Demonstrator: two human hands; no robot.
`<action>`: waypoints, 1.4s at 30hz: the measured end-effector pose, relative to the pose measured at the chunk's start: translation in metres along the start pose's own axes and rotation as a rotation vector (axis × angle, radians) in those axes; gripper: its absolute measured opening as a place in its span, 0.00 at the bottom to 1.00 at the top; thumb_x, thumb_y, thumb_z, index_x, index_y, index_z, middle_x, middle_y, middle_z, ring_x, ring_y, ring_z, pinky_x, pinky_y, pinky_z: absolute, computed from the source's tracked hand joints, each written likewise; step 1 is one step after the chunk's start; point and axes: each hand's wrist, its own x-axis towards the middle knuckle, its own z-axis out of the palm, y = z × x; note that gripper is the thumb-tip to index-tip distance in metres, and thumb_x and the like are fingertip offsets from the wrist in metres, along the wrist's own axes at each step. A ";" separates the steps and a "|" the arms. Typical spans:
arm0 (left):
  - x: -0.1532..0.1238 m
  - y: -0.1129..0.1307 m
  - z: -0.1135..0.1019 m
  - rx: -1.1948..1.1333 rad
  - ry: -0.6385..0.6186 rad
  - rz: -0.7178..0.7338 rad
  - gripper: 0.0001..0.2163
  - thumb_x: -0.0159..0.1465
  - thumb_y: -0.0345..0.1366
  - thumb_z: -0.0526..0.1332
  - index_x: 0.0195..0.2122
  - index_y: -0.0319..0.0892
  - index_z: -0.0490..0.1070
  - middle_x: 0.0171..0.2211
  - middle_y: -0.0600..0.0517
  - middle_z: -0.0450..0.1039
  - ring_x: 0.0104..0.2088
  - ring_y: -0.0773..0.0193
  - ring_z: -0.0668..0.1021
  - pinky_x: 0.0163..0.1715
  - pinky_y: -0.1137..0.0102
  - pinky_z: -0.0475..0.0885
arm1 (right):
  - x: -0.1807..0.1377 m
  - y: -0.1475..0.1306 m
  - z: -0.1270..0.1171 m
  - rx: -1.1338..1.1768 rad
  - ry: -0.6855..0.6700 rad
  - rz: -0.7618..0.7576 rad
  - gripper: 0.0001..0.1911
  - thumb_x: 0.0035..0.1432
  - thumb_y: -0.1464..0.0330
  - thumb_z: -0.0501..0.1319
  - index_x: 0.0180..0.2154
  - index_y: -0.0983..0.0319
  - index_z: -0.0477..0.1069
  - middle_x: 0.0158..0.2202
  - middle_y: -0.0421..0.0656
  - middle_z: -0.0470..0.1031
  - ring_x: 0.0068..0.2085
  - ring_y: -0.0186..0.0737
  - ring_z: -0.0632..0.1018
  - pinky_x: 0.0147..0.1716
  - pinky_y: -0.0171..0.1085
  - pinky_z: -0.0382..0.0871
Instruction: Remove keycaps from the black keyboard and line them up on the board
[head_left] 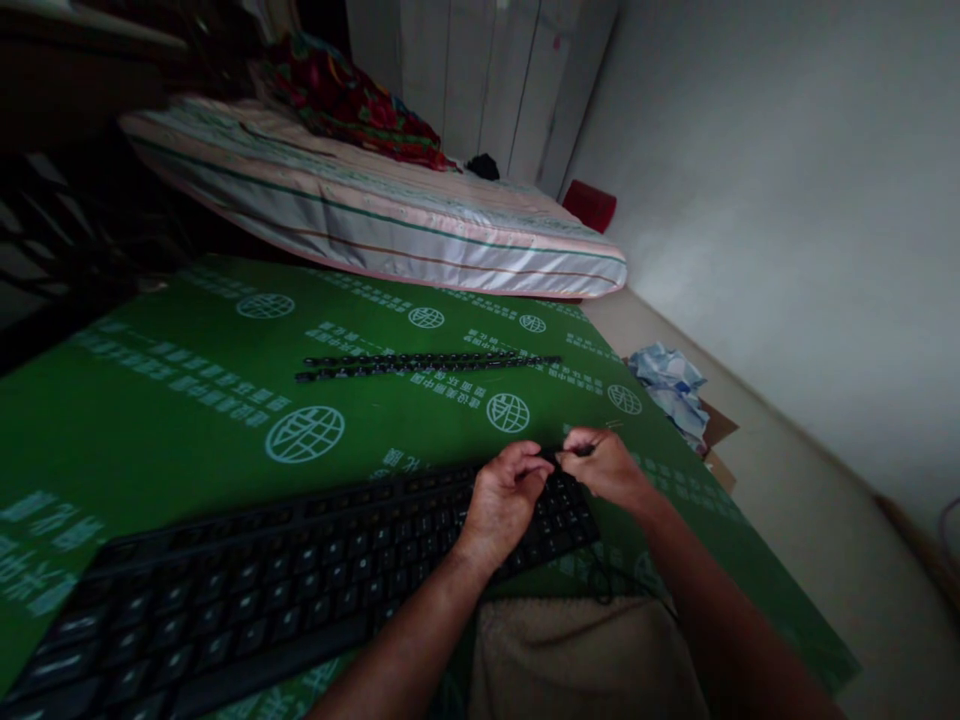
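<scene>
A black keyboard lies across a green printed sheet in front of me. My left hand rests on the keyboard's right end with its fingers curled down onto the keys. My right hand is at the keyboard's far right corner, fingers pinched on a small dark piece I cannot make out. Two long rows of black keycaps lie side by side on the sheet beyond the keyboard.
A striped mattress with a red patterned cloth lies behind the sheet. A crumpled white and blue cloth sits on cardboard at the right. A red box stands by the wall. A beige cloth covers my lap.
</scene>
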 end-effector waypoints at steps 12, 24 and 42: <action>0.000 -0.002 0.000 0.120 -0.019 0.034 0.10 0.53 0.26 0.59 0.37 0.40 0.68 0.29 0.52 0.78 0.32 0.64 0.79 0.37 0.70 0.73 | -0.008 0.011 0.018 -0.013 0.328 -0.053 0.04 0.43 0.71 0.55 0.27 0.59 0.62 0.22 0.37 0.66 0.23 0.34 0.67 0.26 0.33 0.61; -0.003 -0.005 0.003 0.514 -0.067 0.183 0.16 0.54 0.27 0.59 0.45 0.42 0.70 0.39 0.49 0.77 0.33 0.64 0.79 0.40 0.68 0.74 | 0.003 0.024 0.017 0.174 0.306 -0.036 0.03 0.40 0.72 0.55 0.23 0.60 0.62 0.20 0.35 0.62 0.23 0.33 0.66 0.24 0.32 0.60; 0.008 0.010 0.022 1.087 -0.179 0.263 0.14 0.54 0.25 0.57 0.42 0.42 0.71 0.38 0.48 0.74 0.41 0.57 0.73 0.43 0.65 0.70 | 0.002 0.022 0.015 0.183 0.281 -0.056 0.03 0.39 0.72 0.54 0.22 0.60 0.62 0.20 0.36 0.63 0.23 0.33 0.66 0.23 0.32 0.60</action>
